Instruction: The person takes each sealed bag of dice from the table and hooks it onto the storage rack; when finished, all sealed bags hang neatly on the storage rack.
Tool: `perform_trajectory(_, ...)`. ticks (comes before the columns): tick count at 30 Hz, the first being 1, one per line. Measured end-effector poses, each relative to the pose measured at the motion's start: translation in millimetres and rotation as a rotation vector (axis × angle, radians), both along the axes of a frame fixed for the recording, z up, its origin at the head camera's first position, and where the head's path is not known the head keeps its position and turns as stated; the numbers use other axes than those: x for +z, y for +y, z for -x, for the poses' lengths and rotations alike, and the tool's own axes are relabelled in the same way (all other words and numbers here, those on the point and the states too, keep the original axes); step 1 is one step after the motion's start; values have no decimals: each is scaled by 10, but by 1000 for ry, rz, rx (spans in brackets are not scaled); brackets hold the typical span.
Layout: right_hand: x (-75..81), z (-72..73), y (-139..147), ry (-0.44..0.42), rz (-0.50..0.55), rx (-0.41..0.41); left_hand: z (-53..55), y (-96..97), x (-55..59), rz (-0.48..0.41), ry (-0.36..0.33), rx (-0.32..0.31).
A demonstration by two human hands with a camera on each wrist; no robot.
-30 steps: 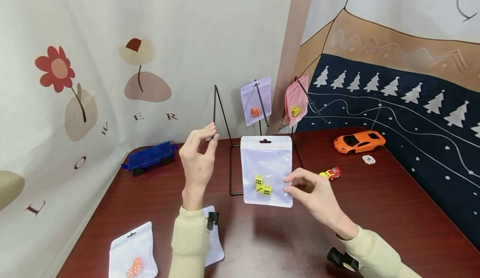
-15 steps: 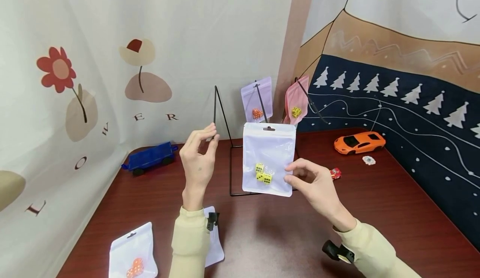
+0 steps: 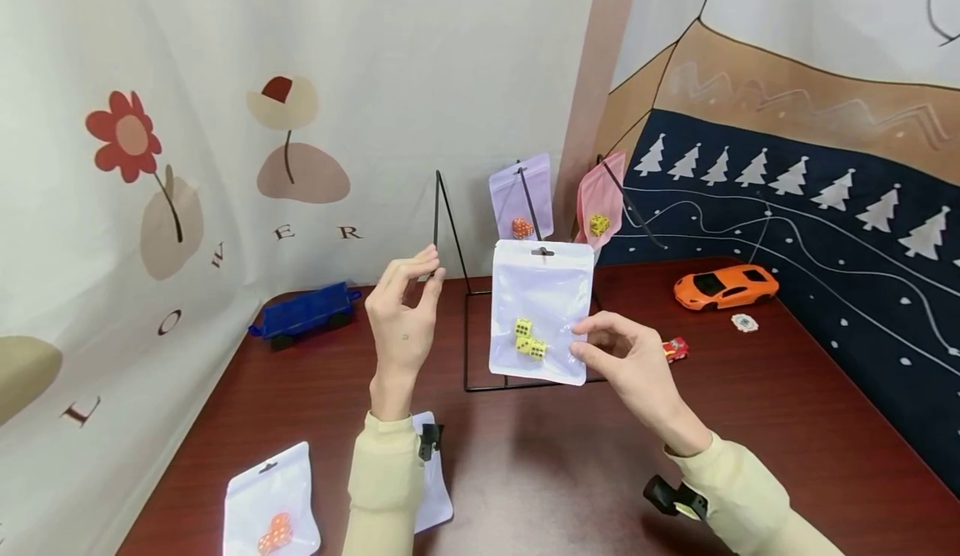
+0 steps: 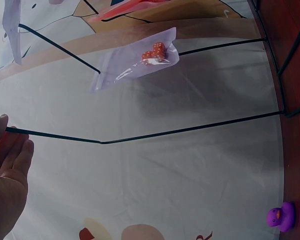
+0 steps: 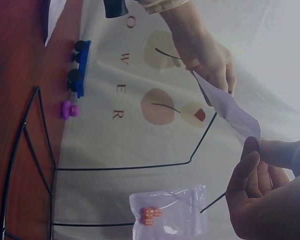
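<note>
My right hand (image 3: pixel 630 373) pinches the right edge of a pale zip bag (image 3: pixel 555 293) with several yellow dice (image 3: pixel 523 339) inside. The bag stands upright, its hang hole in line with the tip of the middle arm of a black wire rack (image 3: pixel 466 348); whether they touch I cannot tell. With thumb and fingertips, my left hand (image 3: pixel 403 331) holds the end of the rack's left arm (image 4: pixel 65 136). A purple bag (image 3: pixel 517 193) with orange dice hangs on the middle arm, and a pink bag (image 3: pixel 597 197) with yellow dice hangs on the right one.
On the table lie a pale bag (image 3: pixel 273 489) with orange dice and another bag (image 3: pixel 431 481), partly under my left forearm. Farther back are a blue trailer (image 3: pixel 307 314), an orange car (image 3: pixel 726 288), a small red car (image 3: pixel 677 348) and a purple duck (image 5: pixel 69 110).
My right hand has raised the bag with yellow dice and brought its hole up to the middle arm's tip. The left hand keeps its hold on the left arm.
</note>
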State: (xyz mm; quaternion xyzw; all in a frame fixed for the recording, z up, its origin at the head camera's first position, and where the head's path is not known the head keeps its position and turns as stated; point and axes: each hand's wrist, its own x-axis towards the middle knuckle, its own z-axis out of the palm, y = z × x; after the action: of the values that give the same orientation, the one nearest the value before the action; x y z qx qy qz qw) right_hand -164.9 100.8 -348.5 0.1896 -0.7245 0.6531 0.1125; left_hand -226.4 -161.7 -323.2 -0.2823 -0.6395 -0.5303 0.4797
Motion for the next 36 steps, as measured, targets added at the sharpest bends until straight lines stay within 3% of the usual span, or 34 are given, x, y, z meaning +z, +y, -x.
perform_trajectory(13,-48,120,-68,-26,38,-4,-1,-8,-15,-2,-2,-1)
perform_trajectory(36,27,432,-132,-56,102,19,-17,11,10,-2,-9,-18)
